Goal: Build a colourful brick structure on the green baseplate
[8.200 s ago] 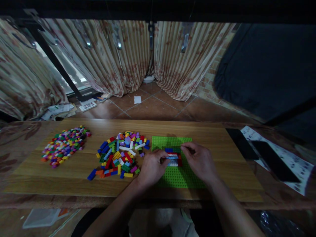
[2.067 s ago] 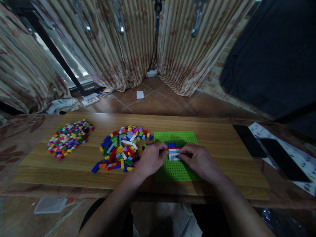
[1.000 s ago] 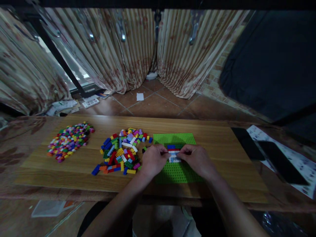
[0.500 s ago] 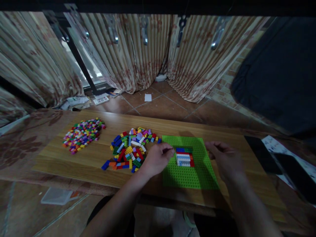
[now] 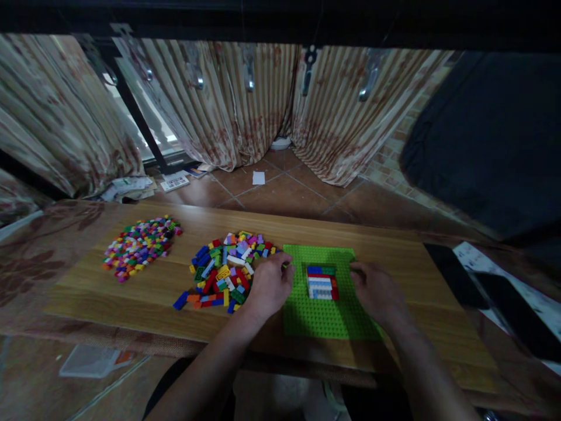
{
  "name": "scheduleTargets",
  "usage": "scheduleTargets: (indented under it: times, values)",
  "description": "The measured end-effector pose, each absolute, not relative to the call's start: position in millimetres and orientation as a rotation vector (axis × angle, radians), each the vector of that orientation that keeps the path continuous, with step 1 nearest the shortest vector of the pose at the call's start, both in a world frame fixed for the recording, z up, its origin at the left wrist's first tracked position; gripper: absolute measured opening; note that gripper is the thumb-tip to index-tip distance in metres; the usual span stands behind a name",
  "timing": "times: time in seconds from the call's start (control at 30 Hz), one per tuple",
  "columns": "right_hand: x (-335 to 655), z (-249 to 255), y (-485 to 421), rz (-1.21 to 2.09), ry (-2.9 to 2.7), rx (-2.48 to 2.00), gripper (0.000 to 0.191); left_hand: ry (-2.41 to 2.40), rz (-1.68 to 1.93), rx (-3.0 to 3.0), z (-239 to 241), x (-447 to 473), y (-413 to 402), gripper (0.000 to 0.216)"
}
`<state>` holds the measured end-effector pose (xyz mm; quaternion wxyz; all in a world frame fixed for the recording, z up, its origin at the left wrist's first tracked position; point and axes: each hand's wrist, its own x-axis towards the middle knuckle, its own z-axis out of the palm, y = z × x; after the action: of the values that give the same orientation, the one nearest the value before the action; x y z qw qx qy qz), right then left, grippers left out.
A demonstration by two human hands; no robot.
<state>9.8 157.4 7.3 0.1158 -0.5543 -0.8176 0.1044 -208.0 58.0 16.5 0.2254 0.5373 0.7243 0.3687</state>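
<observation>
A green studded baseplate [image 5: 324, 324] lies on the wooden board, with a low block of toy bricks [image 5: 322, 282] in blue, green, red, white and light blue near its middle. My left hand [image 5: 269, 283] is at the plate's left edge, thumb and fingers pinched together; what they hold, if anything, is too small to tell. Over the plate's right edge is my right hand [image 5: 379, 292], its fingers curled closed and their tips partly hidden. Beside my left hand spreads a pile of larger loose bricks [image 5: 223, 272].
A heap of tiny bricks [image 5: 142, 245] sits at the left of the wooden board [image 5: 350, 362]. Dark flat objects [image 5: 453, 275] and a printed sheet [image 5: 471, 254] lie on the right. A clear plastic container [image 5: 90, 361] is on the floor at lower left.
My left hand has drawn back left from the bricks toward the plate's edge. My right hand has come left, over the plate's right edge. The view has shifted slightly.
</observation>
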Motion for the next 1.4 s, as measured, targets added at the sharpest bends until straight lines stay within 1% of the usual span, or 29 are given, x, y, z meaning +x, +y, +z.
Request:
scheduleTargets:
  times: [0.23, 0.37, 0.43, 0.5, 0.57, 0.7, 0.77, 0.87, 1.13, 1.23, 1.4]
  values:
    - [4.9, 14.6, 146.6, 0.248, -2.412, -1.735, 0.019, 2.054, 0.976, 1.588, 14.0, -206.5, 61.5, 0.027]
    - [0.9, 19.3, 146.0, 0.287, -2.297, -1.727, 0.020, 2.018, 1.001, 1.580, 14.0, -205.9, 60.7, 0.028]
    - [-1.9, 22.2, 146.3, 0.416, -2.189, -1.610, 0.023, 1.986, 1.055, 1.537, 14.8, -203.0, 58.8, 0.028]
    - [-6.8, 23.0, 145.5, 0.629, -2.056, -1.453, 0.026, 1.887, 1.169, 1.457, 13.8, -197.2, 57.4, 0.031]
    - [-15.5, 20.0, 143.4, 0.871, -1.867, -1.343, 0.028, 1.707, 1.320, 1.271, 9.4, -188.6, 57.9, 0.037]
    - [-41.0, 5.0, 136.9, 1.310, -1.163, -1.228, 0.037, 1.325, 1.548, 0.770, -7.2, -168.6, 65.0, 0.058]
    - [-52.1, -1.9, 134.0, 1.391, -0.837, -1.187, 0.041, 1.232, 1.623, 0.676, -14.7, -160.4, 68.3, 0.064]
    - [-60.4, -7.2, 129.3, 1.411, -0.629, -1.133, 0.043, 1.192, 1.684, 0.668, -23.0, -152.0, 69.2, 0.068]
    - [-59.9, -11.2, 116.0, 1.404, -0.691, -1.101, 0.042, 1.140, 1.725, 0.852, -46.4, -140.3, 64.9, 0.062]
    - [-59.2, -12.9, 116.2, 1.406, -0.709, -1.116, 0.043, 1.167, 1.706, 0.876, -42.7, -139.9, 63.4, 0.061]
    - [-56.7, -13.5, 119.9, 1.402, -0.746, -1.119, 0.039, 1.267, 1.644, 0.906, -22.1, -138.0, 56.6, 0.062]
